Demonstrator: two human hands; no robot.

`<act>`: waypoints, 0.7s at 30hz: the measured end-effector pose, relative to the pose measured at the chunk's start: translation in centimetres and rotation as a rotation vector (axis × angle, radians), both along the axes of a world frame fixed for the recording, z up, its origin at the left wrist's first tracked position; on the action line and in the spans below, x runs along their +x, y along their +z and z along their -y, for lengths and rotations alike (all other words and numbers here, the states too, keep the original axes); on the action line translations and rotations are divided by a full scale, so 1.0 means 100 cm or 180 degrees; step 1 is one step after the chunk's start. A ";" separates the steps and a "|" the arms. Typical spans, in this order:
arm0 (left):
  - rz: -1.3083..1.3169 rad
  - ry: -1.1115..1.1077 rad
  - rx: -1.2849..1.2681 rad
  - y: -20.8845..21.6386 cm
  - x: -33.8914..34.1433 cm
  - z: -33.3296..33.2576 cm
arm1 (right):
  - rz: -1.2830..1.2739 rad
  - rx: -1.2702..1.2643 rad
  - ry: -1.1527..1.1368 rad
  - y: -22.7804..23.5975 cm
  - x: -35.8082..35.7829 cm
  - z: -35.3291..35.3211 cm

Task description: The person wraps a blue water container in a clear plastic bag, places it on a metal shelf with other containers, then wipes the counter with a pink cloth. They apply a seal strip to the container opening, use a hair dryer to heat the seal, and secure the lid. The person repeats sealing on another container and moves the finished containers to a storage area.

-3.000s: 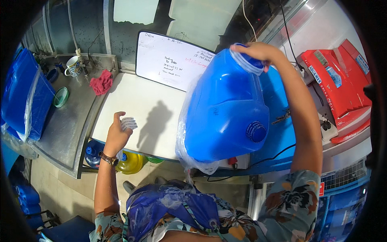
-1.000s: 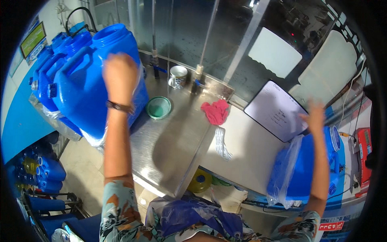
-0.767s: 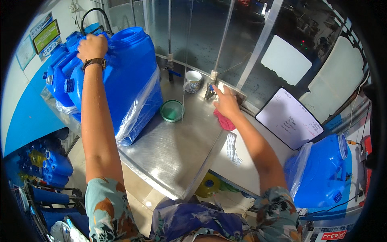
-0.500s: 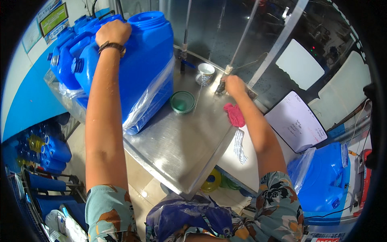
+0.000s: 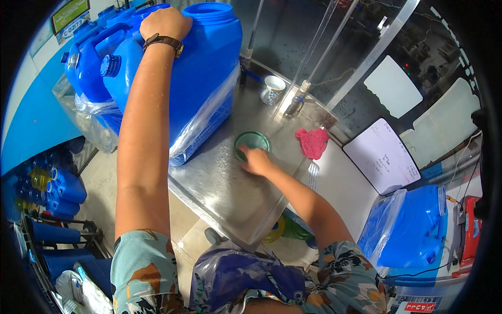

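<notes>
My left hand (image 5: 166,24) is wrapped round the top handle of a large blue jerrycan (image 5: 204,73), which stands upright on the steel counter (image 5: 225,183). Clear plastic film clings to the can's lower side, and its wide round mouth is uncapped. Lower and to the right, my right hand (image 5: 257,161) grips the near rim of a small green bowl (image 5: 254,140), one finger reaching over the edge. A metal tap (image 5: 296,102) is fixed at the counter's back edge. Beside it stands a white patterned mug (image 5: 273,90), and a pink cloth (image 5: 312,143) lies crumpled to the right.
More blue jerrycans (image 5: 86,68) crowd the far left. On the right, a whiteboard (image 5: 381,157) leans over a white surface, with another blue jerrycan (image 5: 405,225) nearby. Glass panels and a metal frame post (image 5: 371,55) rise behind the counter. Bottles (image 5: 293,228) stand below it.
My right hand has left the tap and come down to the green bowl, on the near left. My left hand stays on the jerrycan's handle. The whole view has shifted slightly.
</notes>
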State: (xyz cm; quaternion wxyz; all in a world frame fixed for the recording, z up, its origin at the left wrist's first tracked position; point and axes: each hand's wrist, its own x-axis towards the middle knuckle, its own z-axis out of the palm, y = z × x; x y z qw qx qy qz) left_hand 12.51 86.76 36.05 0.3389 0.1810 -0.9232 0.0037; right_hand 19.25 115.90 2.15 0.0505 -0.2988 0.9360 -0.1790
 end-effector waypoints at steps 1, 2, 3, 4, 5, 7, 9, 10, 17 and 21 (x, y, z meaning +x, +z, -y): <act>0.0002 -0.0030 -0.0001 -0.001 -0.001 0.002 | 0.0255 -0.0025 -0.0010 0.003 0.010 -0.008; 0.0088 -0.0055 -0.0028 0.000 -0.002 0.003 | 0.0379 0.0221 0.0102 0.009 0.015 -0.015; 0.0179 -0.0081 -0.0055 0.000 -0.002 0.005 | 0.0510 0.0466 0.0215 0.019 0.015 -0.023; 0.0262 -0.0108 -0.0089 -0.001 -0.002 0.007 | 0.0637 0.0703 0.0327 0.031 0.012 -0.029; 0.0218 -0.0222 -0.0176 0.000 -0.001 0.009 | 0.0800 0.0415 0.0576 0.043 0.001 -0.032; 0.0176 -0.0427 -0.0231 -0.001 0.003 0.010 | 0.0801 0.0765 0.0421 0.066 -0.031 -0.036; 0.0126 -0.0634 -0.0309 -0.001 0.009 0.010 | -0.1079 0.1084 -0.0636 0.086 -0.066 -0.049; 0.0159 -0.0661 -0.0373 -0.002 0.012 0.010 | -0.2229 0.0875 -0.0774 0.096 -0.085 -0.061; 0.0057 -0.1256 -0.0490 0.001 0.036 0.002 | -0.1094 0.1358 -0.1871 0.081 -0.102 -0.090; 0.0109 -0.1539 -0.0490 0.003 0.049 -0.001 | -0.1336 0.0530 -0.0229 0.053 0.004 -0.052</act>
